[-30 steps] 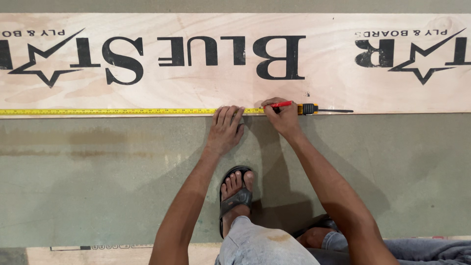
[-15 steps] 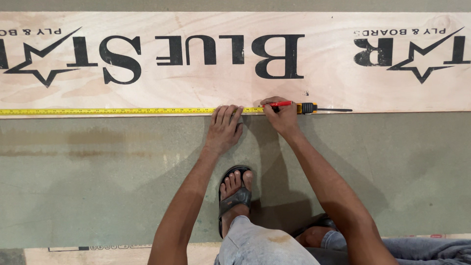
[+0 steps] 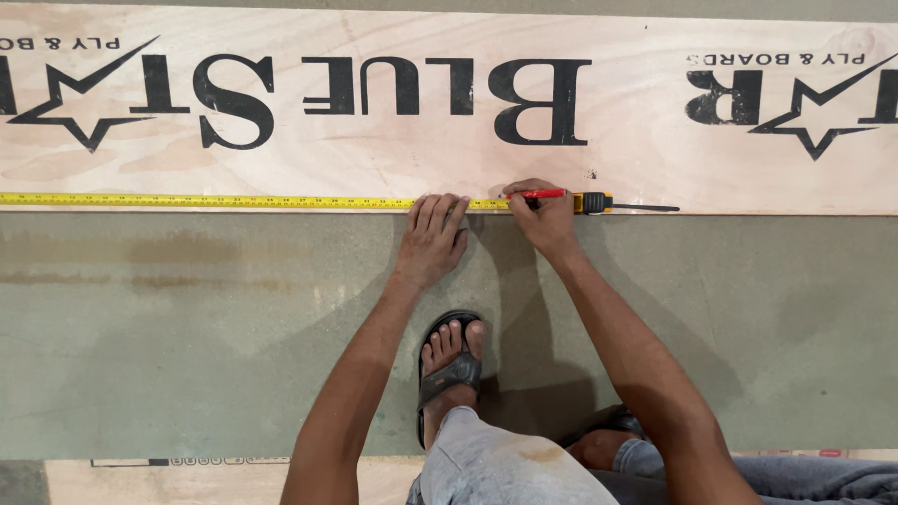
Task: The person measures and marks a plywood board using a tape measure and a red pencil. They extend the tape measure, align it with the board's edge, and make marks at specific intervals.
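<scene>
My left hand (image 3: 432, 238) stays flat, fingers pinning the yellow tape (image 3: 206, 200); just beside it, my right hand (image 3: 544, 217) still grips the red pencil (image 3: 541, 194) (nothing shifted on the plywood board (image 3: 655, 140)).

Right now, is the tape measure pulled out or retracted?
Pulled out: the yellow tape measure lies along the plywood board edge, pinned under the left hand.

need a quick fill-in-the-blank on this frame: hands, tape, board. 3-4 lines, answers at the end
1. The right hand holds a pencil whose colour is ____.
2. The left hand presses its fingertips on the ____ measuring tape.
3. The tape lies along the near edge of the ____ board.
4. The foot below the hands wears a black ____.

Missing words: red; yellow; plywood; sandal
</scene>
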